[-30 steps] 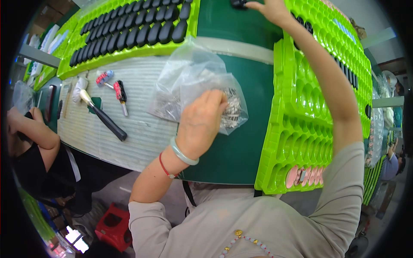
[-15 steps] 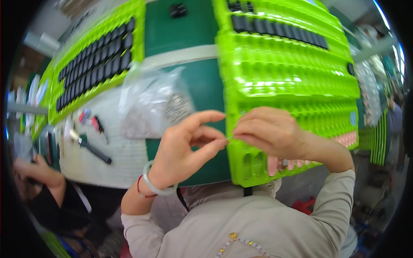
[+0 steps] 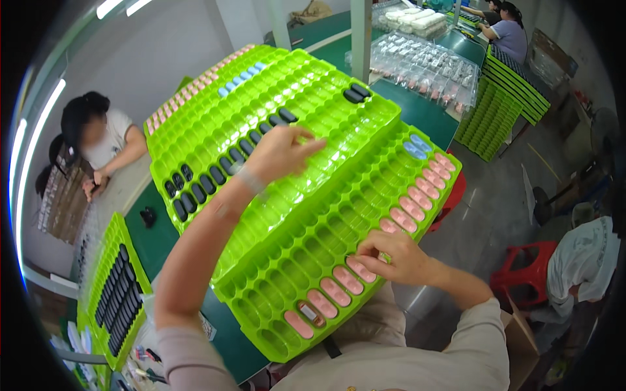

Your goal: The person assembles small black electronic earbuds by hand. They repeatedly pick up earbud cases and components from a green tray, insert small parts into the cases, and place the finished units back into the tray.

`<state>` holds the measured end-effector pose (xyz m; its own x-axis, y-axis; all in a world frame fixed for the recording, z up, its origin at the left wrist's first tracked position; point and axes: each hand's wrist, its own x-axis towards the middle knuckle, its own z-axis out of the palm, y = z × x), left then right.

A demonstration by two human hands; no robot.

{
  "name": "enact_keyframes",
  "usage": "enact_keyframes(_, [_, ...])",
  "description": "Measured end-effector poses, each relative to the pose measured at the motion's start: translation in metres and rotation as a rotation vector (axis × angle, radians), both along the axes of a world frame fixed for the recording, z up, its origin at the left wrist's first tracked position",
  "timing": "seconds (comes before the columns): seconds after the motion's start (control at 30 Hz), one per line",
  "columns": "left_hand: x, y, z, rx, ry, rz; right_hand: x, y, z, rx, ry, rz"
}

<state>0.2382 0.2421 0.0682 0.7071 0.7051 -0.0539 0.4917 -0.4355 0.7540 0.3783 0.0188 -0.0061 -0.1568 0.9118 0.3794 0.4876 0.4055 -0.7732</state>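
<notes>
My left hand is slightly blurred above the far green tray, to the right of a row of black oval pieces. Its fingers are apart, and I see nothing in them. My right hand is over the nearer green tray, fingers pinched together at the edge of a pink oval piece. What the pinch holds, if anything, is hidden. Pink oval pieces fill the slots along this tray's near edge; one slot has a piece with a metallic insert. Blue pieces sit at its far right end.
Another green tray of black pieces stands at the left on the green table. Clear plastic trays lie at the back right. A co-worker sits across at the left. A red stool is at the right.
The view has swung to the right. My hands, earlier close together around a thin small item, are now apart: the left over the far tray, the right at the pink pieces.
</notes>
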Motion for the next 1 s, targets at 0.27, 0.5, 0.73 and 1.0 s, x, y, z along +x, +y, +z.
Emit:
enact_keyframes(0.27, [0.196, 0.124, -0.067, 0.061, 0.072, 0.293, 0.065, -0.067, -0.030, -0.225, 0.395, -0.290])
enact_keyframes(0.5, [0.220, 0.136, -0.083, -0.009, 0.089, 0.435, 0.093, -0.093, -0.064, -0.345, 0.814, -0.453])
enact_keyframes(0.73, [0.192, 0.140, -0.053, -0.074, -0.143, 0.422, 0.083, -0.078, -0.059, -0.321, 0.911, -0.394])
enact_keyframes(1.0, [0.008, -0.071, -0.007, -1.060, -0.576, 0.006, 0.023, -0.043, -0.026, -0.436, 1.071, -0.036])
